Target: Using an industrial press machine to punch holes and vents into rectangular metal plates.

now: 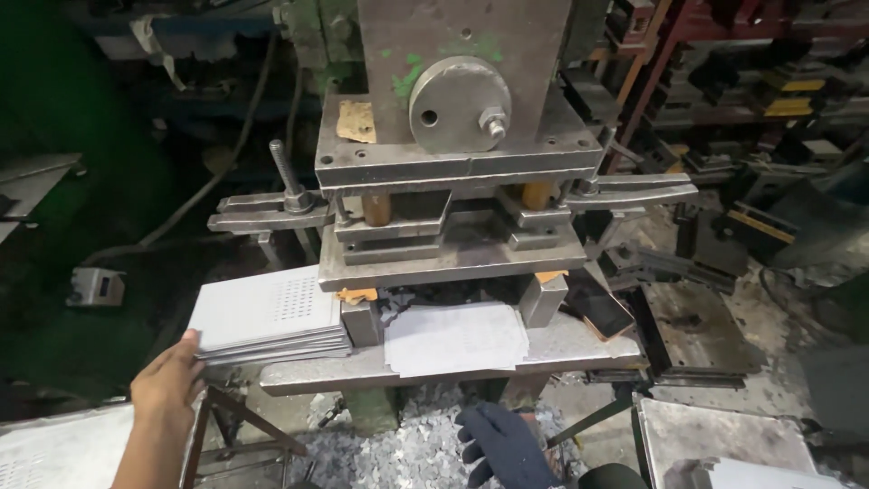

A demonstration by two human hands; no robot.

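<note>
The bare left hand [167, 385] rests open, fingertips on the edge of a stack of punched sheets [270, 319] beside the press [453, 181]. The gloved right hand [502, 444] hangs low, seemingly empty. One sheet [455, 338] lies under the die; the step looks like picking up a fresh sheet, which calls for a firm pinch.

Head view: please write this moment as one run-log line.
left hand: bare, touching stack of perforated metal sheets | right hand: dark glove, empty, below press bed | single sheet under die
</note>
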